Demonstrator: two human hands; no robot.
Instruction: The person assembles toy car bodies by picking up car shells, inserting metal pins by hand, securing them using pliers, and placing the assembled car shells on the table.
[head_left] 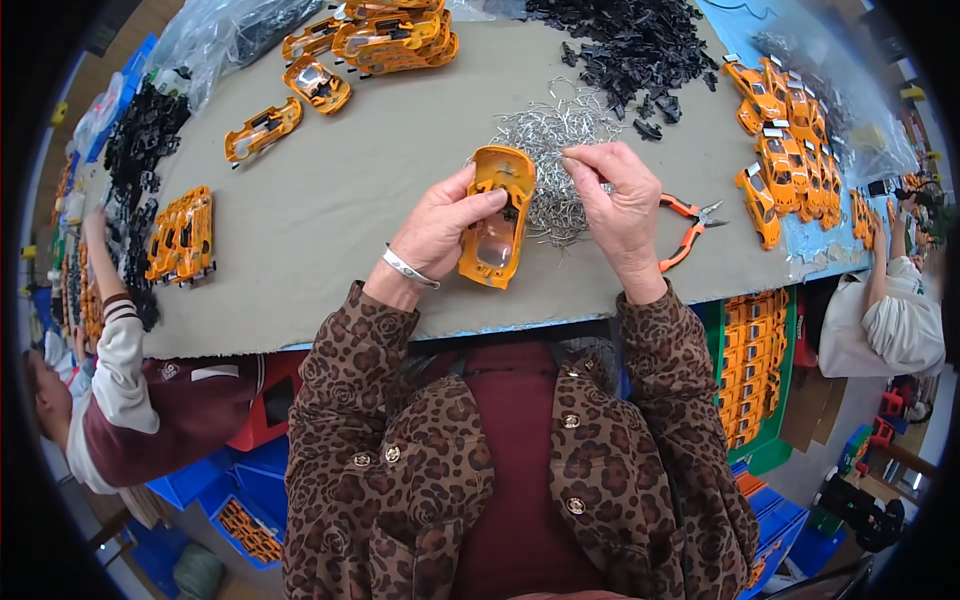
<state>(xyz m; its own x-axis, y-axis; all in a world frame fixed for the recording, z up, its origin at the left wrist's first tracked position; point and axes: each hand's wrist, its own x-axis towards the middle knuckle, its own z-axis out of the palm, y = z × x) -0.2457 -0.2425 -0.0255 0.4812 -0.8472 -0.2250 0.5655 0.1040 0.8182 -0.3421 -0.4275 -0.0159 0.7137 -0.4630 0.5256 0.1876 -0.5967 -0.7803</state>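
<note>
My left hand [445, 225] grips an orange toy car shell [497, 215], held upside down above the grey table [330, 210]. My right hand [620, 205] pinches a small silver wire clip [568, 155] at the shell's upper end. Just behind both hands lies a pile of silver wire clips [555, 130]. A silver bracelet sits on my left wrist. Orange-handled pliers [690, 225] lie on the table right of my right hand.
More orange car shells lie at the back left [375, 40], at the left [182, 235] and in rows at the right [785, 150]. A heap of black plastic parts [630, 45] is at the back. Other people sit at the left [110, 400] and right [890, 320]. A green crate of shells [755, 370] stands lower right.
</note>
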